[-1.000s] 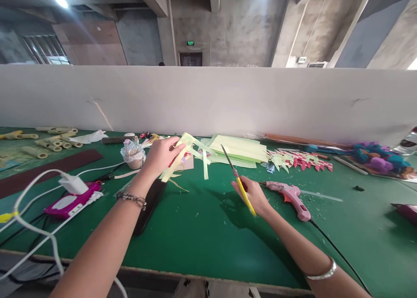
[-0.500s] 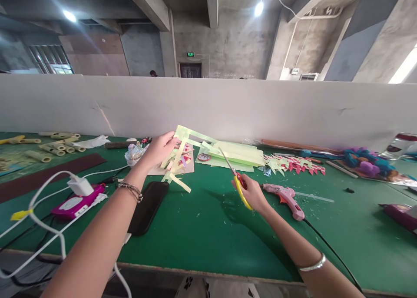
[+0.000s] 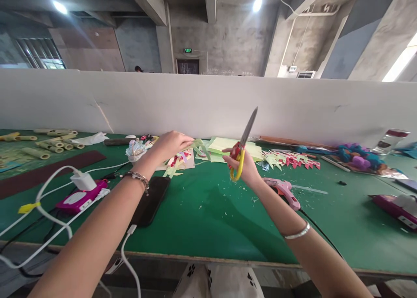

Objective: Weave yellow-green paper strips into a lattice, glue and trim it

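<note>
My right hand (image 3: 248, 167) is closed round a pair of scissors (image 3: 248, 126) with red and yellow handles. Its blades point up and look closed. My left hand (image 3: 172, 144) reaches over the back of the table, its fingertips pinching a cut light green paper strip (image 3: 201, 147). Just right of that strip lies a stack of pale green paper sheets (image 3: 234, 149). Beneath the left hand, colourful paper scraps (image 3: 178, 161) rest on a pinkish sheet; the wrist partly hides a small basket (image 3: 135, 149).
A pink glue gun (image 3: 286, 193) lies behind my right forearm. Near my left forearm are a black phone (image 3: 153, 200) and a magenta power strip (image 3: 81, 198) with white cables. Red and green paper leaves (image 3: 296, 159), bamboo pieces (image 3: 54, 145) and a white partition (image 3: 202, 102) stand farther back.
The scissors have swung upright and away from the paper in my right hand. My left hand has moved slightly right, bringing the green paper down close to the stack.
</note>
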Demonstrator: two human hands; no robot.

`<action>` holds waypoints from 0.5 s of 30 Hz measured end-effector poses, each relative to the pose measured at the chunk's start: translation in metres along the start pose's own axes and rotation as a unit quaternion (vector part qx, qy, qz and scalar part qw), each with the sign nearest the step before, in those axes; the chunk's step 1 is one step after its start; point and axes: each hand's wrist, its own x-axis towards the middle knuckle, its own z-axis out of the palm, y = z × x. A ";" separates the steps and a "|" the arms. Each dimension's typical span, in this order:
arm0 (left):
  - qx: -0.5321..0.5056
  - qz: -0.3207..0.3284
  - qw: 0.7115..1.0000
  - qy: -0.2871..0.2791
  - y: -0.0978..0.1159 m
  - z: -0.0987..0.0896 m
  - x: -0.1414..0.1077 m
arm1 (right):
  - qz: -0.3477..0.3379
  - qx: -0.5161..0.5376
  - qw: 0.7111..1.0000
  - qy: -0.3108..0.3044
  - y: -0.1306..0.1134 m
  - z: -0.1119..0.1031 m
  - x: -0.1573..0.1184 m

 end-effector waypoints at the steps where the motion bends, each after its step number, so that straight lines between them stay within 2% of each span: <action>1: -0.019 0.012 1.000 -0.015 0.006 0.005 0.000 | -0.015 -0.003 1.000 -0.005 -0.003 0.006 0.006; 5: -0.098 0.051 0.992 -0.056 0.026 0.032 -0.004 | -0.031 -0.075 0.996 -0.047 -0.001 0.025 0.022; 8: -0.122 0.040 0.990 -0.062 0.028 0.046 -0.012 | -0.019 -0.146 0.988 -0.048 0.007 0.032 0.024; 11: -0.150 0.026 0.986 -0.061 0.019 0.047 -0.020 | -0.026 -0.188 0.981 -0.050 0.010 0.033 0.021; 15: -0.201 -0.036 0.979 -0.018 -0.012 0.035 -0.033 | -0.033 -0.203 0.978 -0.031 0.004 0.030 0.021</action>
